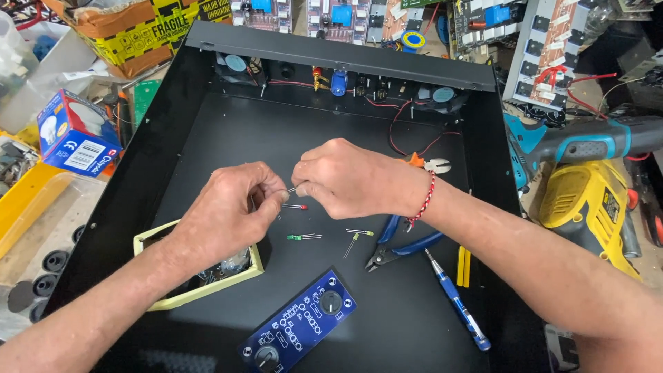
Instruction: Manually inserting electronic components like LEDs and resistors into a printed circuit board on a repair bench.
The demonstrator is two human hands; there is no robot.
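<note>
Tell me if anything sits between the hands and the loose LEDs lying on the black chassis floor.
Nothing visible does. The green LED and two more LEDs lie bare on the chassis floor, just below the left hand and right hand. The blue pliers lie off to the side.

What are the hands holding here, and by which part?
Both hands, left hand and right hand, pinch a small LED by its wire legs.

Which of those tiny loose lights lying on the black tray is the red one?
The small red-tipped LED, lying just under the two hands' fingertips. The other loose LEDs are green: one below it, two paler ones further right.
</note>
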